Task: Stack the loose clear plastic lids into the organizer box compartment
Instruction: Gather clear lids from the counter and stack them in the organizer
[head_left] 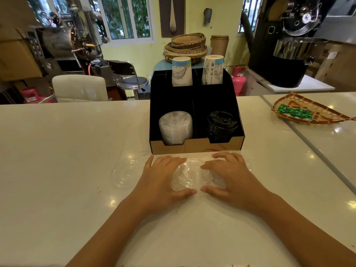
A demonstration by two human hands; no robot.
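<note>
Background: pale yellow wall [134,53] with white-framed windows [125,18] that admitted daylight through foliage. A white chair [80,87] and a metal stool [133,81] stood beyond the far edge of the glossy white counter [57,141], which reflected ceiling lights.

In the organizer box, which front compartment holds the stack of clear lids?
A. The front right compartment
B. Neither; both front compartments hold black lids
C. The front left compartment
C: the stack of clear lids stands in the front left compartment of the organizer box, while the black lids fill the front right one.
</note>
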